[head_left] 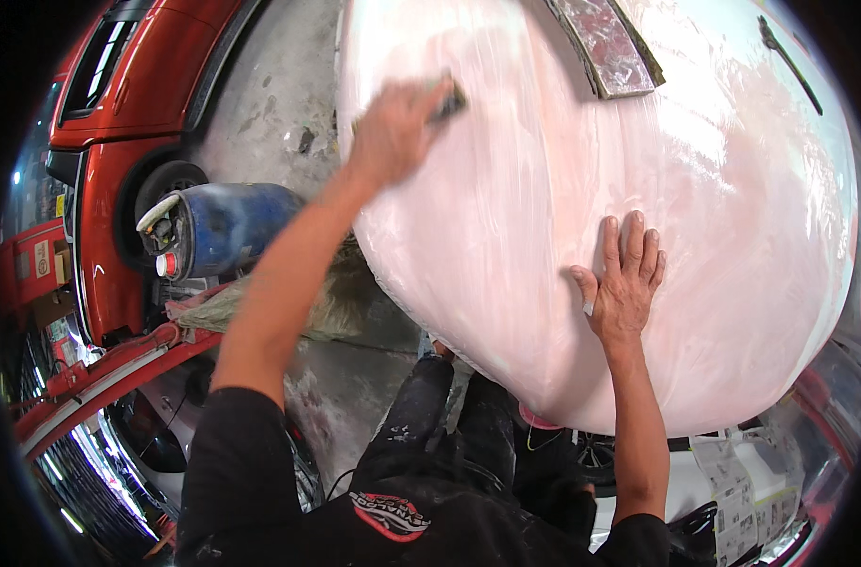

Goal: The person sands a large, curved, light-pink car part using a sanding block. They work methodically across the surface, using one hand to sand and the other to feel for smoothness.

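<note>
A large, rounded car-body panel (pixel 468 236) lies in front of me, pale pink and white with a wet, streaky sheen. My left hand (pixel 397 132), slightly blurred, is closed around a small dark block (pixel 448 102) at the panel's far left. The block's underside is hidden against the surface. My right hand (pixel 624 279) rests flat on the nearer right part of the panel, fingers spread and holding nothing. Beyond it lies a long, flat board (pixel 608 42) with a shiny, smeared face. A thin dark tool (pixel 791 66) lies at the far right of the panel.
On the left stand a blue drum (pixel 232 227) with items on top and an orange-red car (pixel 156 66). A red metal beam (pixel 119 378) crosses the lower left, near draped sheeting (pixel 331 293). Masking paper covers part of a white car (pixel 733 482) at lower right.
</note>
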Tool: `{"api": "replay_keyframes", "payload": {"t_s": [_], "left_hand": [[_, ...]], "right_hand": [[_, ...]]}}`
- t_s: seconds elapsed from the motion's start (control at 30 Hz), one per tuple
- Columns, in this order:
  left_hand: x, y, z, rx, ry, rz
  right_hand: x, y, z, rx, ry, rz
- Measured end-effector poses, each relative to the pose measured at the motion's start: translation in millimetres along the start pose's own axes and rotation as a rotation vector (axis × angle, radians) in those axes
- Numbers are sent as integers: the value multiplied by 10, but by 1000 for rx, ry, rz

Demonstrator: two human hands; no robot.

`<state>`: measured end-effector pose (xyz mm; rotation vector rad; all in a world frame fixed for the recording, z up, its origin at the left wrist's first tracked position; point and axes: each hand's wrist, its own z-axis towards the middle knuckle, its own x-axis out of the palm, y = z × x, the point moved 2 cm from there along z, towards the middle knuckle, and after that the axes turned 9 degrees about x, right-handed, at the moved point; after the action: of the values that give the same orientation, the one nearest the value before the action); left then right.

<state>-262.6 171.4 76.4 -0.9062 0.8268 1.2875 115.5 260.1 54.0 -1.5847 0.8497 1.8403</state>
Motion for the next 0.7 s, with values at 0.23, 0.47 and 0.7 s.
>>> {"api": "replay_keyframes", "payload": {"t_s": [0.23, 0.47, 0.7], "left_hand": [[165, 343, 271, -217, -24, 113], [46, 530, 478, -88, -7, 149], [150, -85, -42, -135, 13, 18]], "right_hand": [[-14, 74, 24, -7, 26, -18], [3, 63, 24, -27, -21, 0], [-20, -14, 5, -5, -9, -27]]}}
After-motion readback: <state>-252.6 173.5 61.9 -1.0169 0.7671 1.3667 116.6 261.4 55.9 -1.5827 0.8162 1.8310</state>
